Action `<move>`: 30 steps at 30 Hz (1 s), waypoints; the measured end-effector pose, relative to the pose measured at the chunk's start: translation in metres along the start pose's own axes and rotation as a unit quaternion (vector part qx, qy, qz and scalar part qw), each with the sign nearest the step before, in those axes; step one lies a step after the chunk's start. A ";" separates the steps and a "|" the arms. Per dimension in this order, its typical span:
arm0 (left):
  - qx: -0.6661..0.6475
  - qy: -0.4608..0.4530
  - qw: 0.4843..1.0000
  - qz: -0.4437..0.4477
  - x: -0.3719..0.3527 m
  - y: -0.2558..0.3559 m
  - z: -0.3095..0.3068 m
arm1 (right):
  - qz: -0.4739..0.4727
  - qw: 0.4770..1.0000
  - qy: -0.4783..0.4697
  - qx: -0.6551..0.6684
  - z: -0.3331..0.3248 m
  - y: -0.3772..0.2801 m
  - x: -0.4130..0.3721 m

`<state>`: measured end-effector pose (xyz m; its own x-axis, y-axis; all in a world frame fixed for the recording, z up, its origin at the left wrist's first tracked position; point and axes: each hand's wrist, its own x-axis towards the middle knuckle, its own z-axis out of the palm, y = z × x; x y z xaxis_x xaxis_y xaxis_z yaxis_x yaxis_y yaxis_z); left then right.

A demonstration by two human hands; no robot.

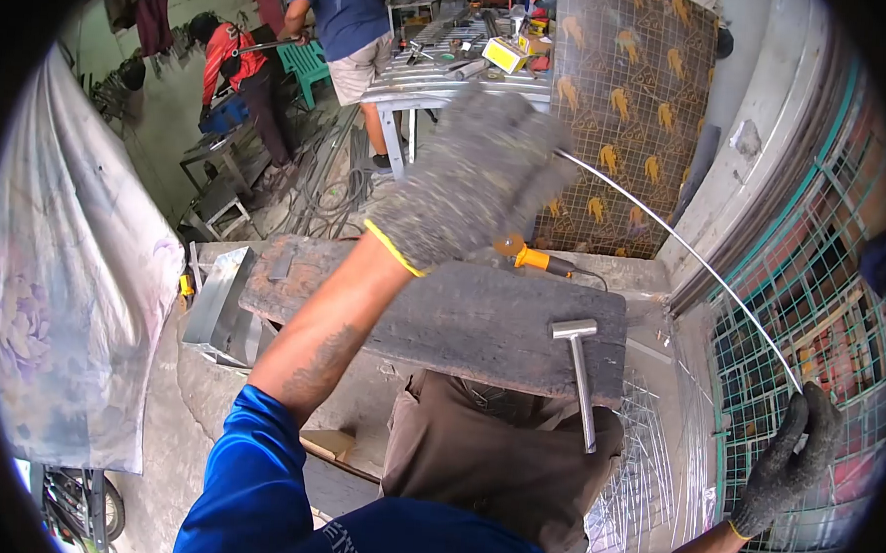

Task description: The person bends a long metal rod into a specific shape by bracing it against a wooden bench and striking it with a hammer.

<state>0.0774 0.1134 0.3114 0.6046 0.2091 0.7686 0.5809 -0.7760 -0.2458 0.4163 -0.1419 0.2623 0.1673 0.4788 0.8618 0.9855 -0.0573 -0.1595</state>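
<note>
My left hand (483, 174), in a grey glove with a yellow cuff, is raised over the dark wooden bench (441, 311) and blurred by motion. Its fingers are closed around one end of a thin, curved metal rod (680, 239). The rod bows down to the right, where my right hand (799, 455), in a dark glove, pinches its other end beside the green wire mesh. A metal T-shaped hammer (581, 374) lies on the bench's right end, its handle hanging past the near edge. An orange angle grinder (539, 260) rests behind the bench.
Cut rods (643, 477) lie on the floor at right, beside green wire mesh (760, 343). A metal channel (219, 305) stands left of the bench. Two people (341, 21) (239, 66) are at the back, near a cluttered worktable (433, 91). A cloth (82, 278) hangs at left.
</note>
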 end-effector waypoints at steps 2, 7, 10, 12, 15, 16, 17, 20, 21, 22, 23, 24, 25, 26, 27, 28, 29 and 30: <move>-0.053 0.032 0.998 0.020 0.013 0.026 0.015 | -0.071 0.996 0.027 -0.052 -0.014 -0.017 0.015; -0.090 0.134 0.985 0.067 0.065 0.013 0.049 | -0.081 0.968 0.236 -0.003 -0.056 -0.009 0.018; -0.235 0.156 0.952 -0.115 0.103 -0.037 0.058 | -0.106 0.984 0.142 0.020 -0.052 -0.041 0.033; -0.307 0.145 0.883 -0.325 0.124 -0.065 0.041 | -0.069 0.992 0.067 0.087 -0.037 -0.056 0.029; -0.560 0.258 0.675 -0.405 0.123 -0.090 0.012 | -0.023 0.988 -0.091 0.120 -0.009 -0.056 0.013; -0.611 0.290 0.622 -0.395 0.117 -0.086 0.001 | -0.021 0.982 -0.126 0.139 -0.002 -0.049 0.006; -0.549 0.369 0.640 -0.392 0.108 -0.106 0.002 | -0.020 0.974 -0.160 0.159 0.006 -0.042 -0.001; -0.783 0.257 0.521 -0.222 0.050 -0.165 -0.017 | 0.060 0.952 -0.229 0.193 0.032 -0.039 -0.017; -0.852 0.131 0.498 -0.097 0.028 -0.188 -0.019 | 0.067 0.944 -0.255 0.199 0.041 -0.036 -0.023; -0.853 0.125 0.497 -0.098 0.018 -0.180 -0.013 | 0.072 0.943 -0.255 0.200 0.050 -0.036 -0.030; -0.839 0.163 0.507 -0.109 -0.003 -0.159 -0.017 | 0.116 0.922 -0.272 0.250 0.059 -0.037 -0.036; -0.823 0.201 0.518 -0.119 -0.026 -0.132 -0.026 | 0.157 0.896 -0.287 0.300 0.071 -0.040 -0.042; -0.805 0.241 0.527 -0.131 -0.044 -0.104 -0.035 | 0.158 0.894 -0.289 0.304 0.084 -0.043 -0.049; -0.750 0.334 0.524 -0.226 -0.054 -0.069 -0.038 | 0.148 0.884 -0.301 0.325 0.097 -0.047 -0.058; -0.679 0.420 0.511 -0.319 -0.062 -0.032 -0.035 | 0.139 0.874 -0.314 0.344 0.109 -0.052 -0.067; -0.649 0.449 0.504 -0.349 -0.075 -0.007 -0.031 | 0.138 0.868 -0.322 0.352 0.121 -0.062 -0.075; -0.617 0.477 0.497 -0.381 -0.093 0.015 -0.024 | 0.139 0.861 -0.333 0.358 0.135 -0.072 -0.083; -0.626 0.469 0.483 -0.394 -0.112 0.033 -0.018 | 0.129 0.861 -0.336 0.360 0.154 -0.077 -0.101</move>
<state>0.0189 0.0539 0.2283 -0.3884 0.8271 0.4062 -0.7107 -0.5495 0.4393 0.3195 -0.0508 0.1129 0.0869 0.9440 0.3183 0.6055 0.2037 -0.7694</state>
